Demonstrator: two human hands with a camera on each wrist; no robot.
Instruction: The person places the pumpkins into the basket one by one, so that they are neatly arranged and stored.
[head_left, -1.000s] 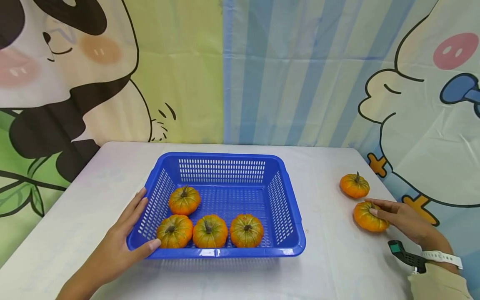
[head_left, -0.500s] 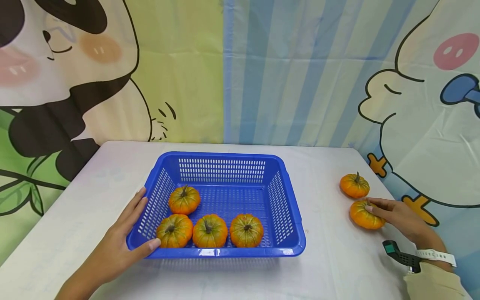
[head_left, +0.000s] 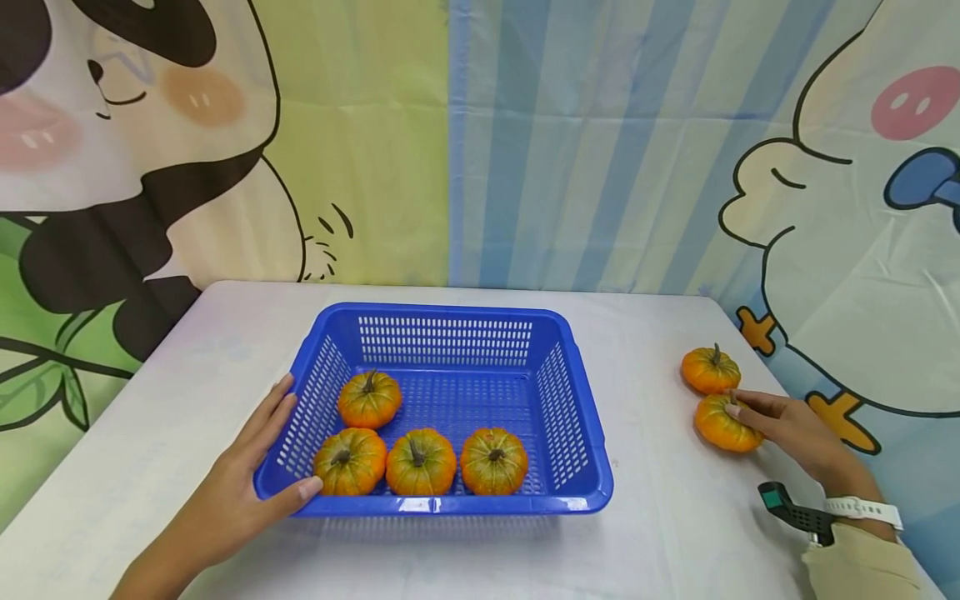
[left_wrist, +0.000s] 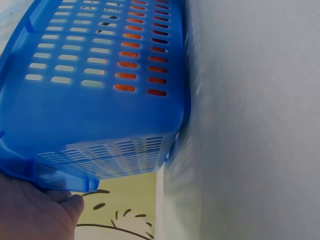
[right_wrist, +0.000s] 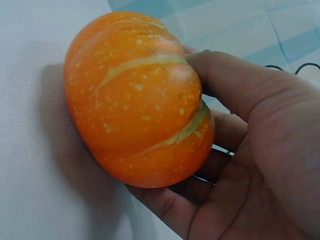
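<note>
My right hand (head_left: 795, 429) pinches a small orange pumpkin (head_left: 723, 425) near its stem, at the right side of the table. In the right wrist view, the thumb and fingers lie around this pumpkin (right_wrist: 135, 105). Just behind it, a second pumpkin (head_left: 708, 371) sits on the table. My left hand (head_left: 225, 492) rests on the front left corner of a blue plastic basket (head_left: 450, 505), with its fingers spread along the left rim and its thumb on the front rim. Inside the basket are several similar pumpkins (head_left: 420, 462), toward the front and left.
A white cloth covers the table (head_left: 645, 533). Behind it hangs a cartoon-printed curtain (head_left: 375, 142). The right forearm bears a white band (head_left: 862, 510) with a dark device (head_left: 797, 510). The basket's perforated side wall (left_wrist: 100, 70) stands close to the left wrist camera.
My right hand has moved slightly left and away from me, with the pumpkin in its grip. That pumpkin is closer to the one behind it. My left hand and the basket have stayed put.
</note>
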